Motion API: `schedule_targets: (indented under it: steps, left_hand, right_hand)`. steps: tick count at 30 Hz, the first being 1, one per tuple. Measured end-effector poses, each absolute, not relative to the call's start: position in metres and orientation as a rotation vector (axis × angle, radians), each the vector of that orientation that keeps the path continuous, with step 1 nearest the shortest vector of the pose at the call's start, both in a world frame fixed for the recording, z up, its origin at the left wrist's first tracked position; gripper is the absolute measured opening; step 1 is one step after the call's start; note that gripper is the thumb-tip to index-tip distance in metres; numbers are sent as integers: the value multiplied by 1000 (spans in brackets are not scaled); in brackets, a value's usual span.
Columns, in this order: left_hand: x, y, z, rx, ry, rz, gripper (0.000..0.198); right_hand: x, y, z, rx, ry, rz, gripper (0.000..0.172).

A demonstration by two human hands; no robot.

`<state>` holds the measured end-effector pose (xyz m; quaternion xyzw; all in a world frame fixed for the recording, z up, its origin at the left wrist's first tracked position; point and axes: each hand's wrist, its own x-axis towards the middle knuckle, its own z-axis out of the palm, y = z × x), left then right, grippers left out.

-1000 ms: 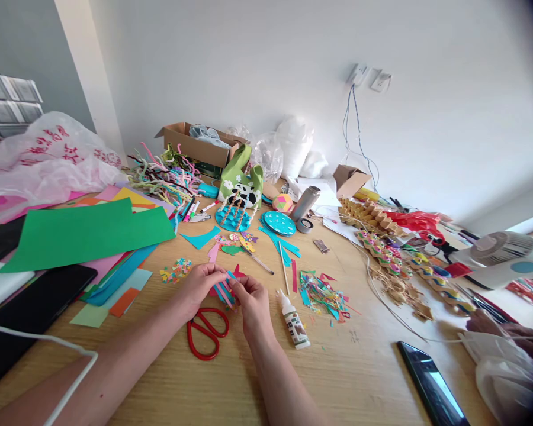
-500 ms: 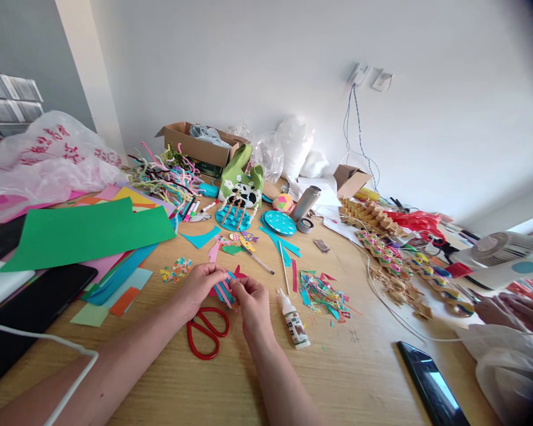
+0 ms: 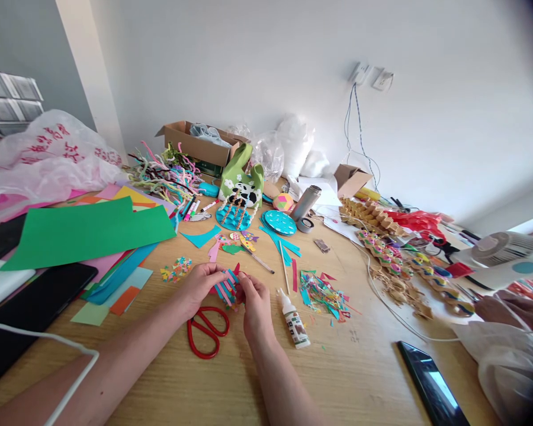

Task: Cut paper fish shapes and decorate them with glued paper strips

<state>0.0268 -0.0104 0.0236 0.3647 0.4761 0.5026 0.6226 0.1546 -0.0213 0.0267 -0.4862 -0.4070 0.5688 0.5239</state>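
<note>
Between my two hands is a small paper piece [image 3: 226, 289] striped in blue and pink. My left hand [image 3: 203, 288] pinches its left side with thumb and fingers. At its right edge, the fingers of my right hand [image 3: 254, 294] are closed on it too. Red-handled scissors [image 3: 203, 332] lie on the table just below, their blades hidden under the hands and paper. Some dark pink paper shows behind the striped piece. To the right of my right hand lies a white glue bottle [image 3: 295, 322], its nozzle pointing away from me.
Paper scraps [image 3: 324, 294] and a thin stick [image 3: 284, 267] lie beyond the glue. Coloured sheets [image 3: 89, 231] are stacked left. A phone [image 3: 432, 384] lies front right, near another person's hands [image 3: 513, 309] and a white fan [image 3: 501, 254]. A flask [image 3: 305, 203] stands behind.
My right fingers have shifted slightly right along the paper, so more of its blue and pink stripes shows. My left hand has barely moved.
</note>
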Motion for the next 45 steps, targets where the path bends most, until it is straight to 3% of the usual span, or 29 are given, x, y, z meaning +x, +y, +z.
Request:
schedule_targets:
  steps: [15,26,35,45]
  left_hand:
    - [27,-12,28,881,1038,1106,18]
    - [24,-9,24,945,1136,1093,17]
    - [21,-15,29,1223,1158,852,11]
    - [21,-16,34,1205,1117,807,11]
  right_hand:
    - [155,-20,24,-1157,-1020,1344,28]
    - [168,-12,32,-1198,-1034,1278,34]
    - [179,-6,33,-1212,-1220,1525,25]
    - [180,-8,39,-1205,-1296,1598,20]
